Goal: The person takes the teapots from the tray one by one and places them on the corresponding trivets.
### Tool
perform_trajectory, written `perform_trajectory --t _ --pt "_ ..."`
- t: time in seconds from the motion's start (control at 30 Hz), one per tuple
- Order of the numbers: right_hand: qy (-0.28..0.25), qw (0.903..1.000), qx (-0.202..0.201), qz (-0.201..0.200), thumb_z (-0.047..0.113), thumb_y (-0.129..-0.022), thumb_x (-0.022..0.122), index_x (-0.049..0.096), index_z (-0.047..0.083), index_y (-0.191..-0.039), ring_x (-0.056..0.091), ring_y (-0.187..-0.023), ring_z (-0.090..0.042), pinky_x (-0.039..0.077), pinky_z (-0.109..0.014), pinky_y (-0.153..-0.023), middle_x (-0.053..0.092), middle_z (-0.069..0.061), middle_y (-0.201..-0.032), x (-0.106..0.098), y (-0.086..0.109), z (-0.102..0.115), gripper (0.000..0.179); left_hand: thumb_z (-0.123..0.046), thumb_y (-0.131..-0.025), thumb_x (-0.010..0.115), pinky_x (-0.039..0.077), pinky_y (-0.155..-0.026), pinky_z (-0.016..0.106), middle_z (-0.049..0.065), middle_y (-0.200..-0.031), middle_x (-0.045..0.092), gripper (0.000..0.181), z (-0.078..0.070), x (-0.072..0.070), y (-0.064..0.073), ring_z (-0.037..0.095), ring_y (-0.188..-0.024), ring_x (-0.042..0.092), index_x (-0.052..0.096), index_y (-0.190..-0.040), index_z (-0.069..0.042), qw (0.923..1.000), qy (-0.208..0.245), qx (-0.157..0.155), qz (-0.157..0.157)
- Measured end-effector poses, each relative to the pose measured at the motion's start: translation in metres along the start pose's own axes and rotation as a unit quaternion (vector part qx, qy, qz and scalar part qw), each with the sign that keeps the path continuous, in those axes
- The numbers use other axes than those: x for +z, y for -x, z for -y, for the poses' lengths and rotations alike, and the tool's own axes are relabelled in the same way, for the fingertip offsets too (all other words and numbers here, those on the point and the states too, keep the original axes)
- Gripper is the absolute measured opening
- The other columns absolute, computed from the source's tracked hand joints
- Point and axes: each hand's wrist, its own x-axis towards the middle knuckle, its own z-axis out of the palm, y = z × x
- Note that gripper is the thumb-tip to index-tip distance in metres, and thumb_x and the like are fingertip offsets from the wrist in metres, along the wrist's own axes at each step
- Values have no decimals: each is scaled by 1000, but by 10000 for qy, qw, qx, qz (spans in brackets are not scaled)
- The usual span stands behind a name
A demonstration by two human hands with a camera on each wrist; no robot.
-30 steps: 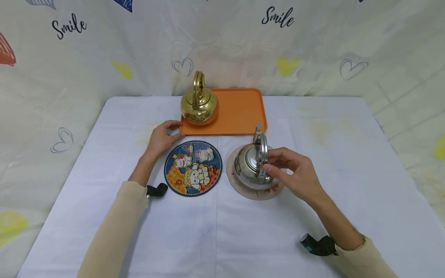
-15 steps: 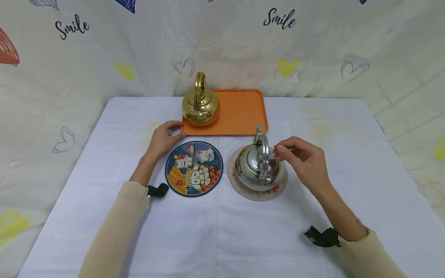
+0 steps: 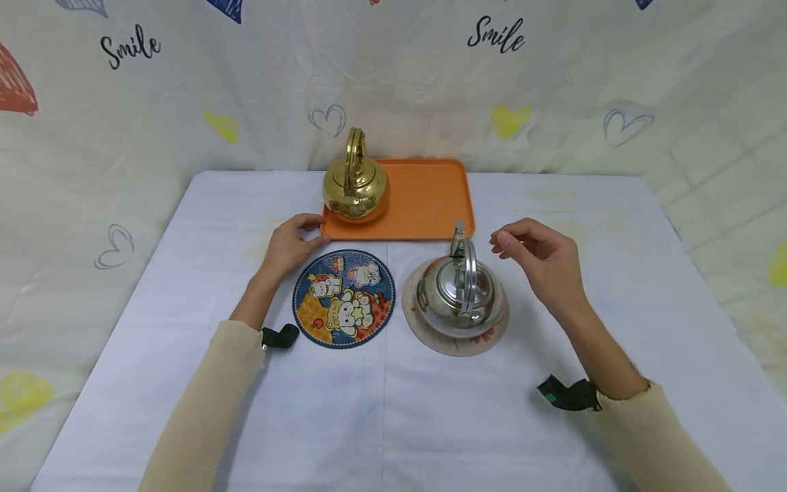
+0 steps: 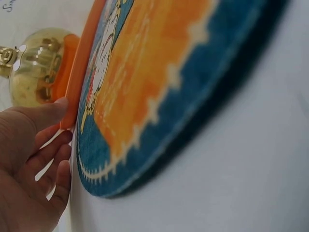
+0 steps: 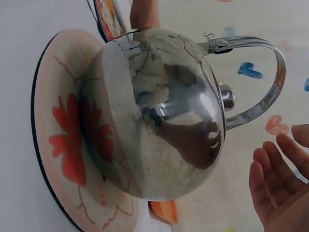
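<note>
At the near left corner of the orange tray point(image 3: 430, 201), my left hand point(image 3: 289, 244) holds the rim between thumb and fingers. The left wrist view shows the thumb point(image 4: 50, 112) against the tray's edge. A gold kettle point(image 3: 354, 188) stands on the tray's left part. My right hand point(image 3: 544, 263) is raised just right of the silver kettle point(image 3: 455, 290), fingers loosely curled and holding nothing. That kettle sits upright on a beige round mat point(image 3: 451, 347) with red flowers. In the right wrist view the right hand point(image 5: 282, 181) is apart from the kettle's arched handle point(image 5: 280, 72).
A blue round mat point(image 3: 344, 301) with cartoon bears lies left of the silver kettle, in front of the tray. A white cloth point(image 3: 320, 424) covers the table. Behind it hangs a printed curtain point(image 3: 406, 68) with hearts.
My right hand has let go of the silver kettle's handle and moved away to the right and back. The kettle stays on its mat. My left hand keeps its place at the tray.
</note>
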Motion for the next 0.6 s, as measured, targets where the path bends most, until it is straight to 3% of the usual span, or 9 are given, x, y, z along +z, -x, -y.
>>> perform_trajectory --t 0.4,0.6 --pt "181 9998 66 -91 9 -102 65 71 -9 -108 71 -88 -16 59 -17 -80 75 2 -99 -3 -19 -10 20 -29 -98 74 48 -111 49 14 -145 62 51 -1 1 -1 32 -136 55 61 -143 -11 10000 -1 -76 24" --pt "361 9988 307 -157 16 -103 66 72 -5 -112 72 -92 -15 60 -17 -82 75 5 -102 -6 -30 -18 23 -29 -98 74 48 -110 50 14 -144 62 51 -1 1 -1 32 -135 56 61 -143 -11 9999 -23 -97 20"
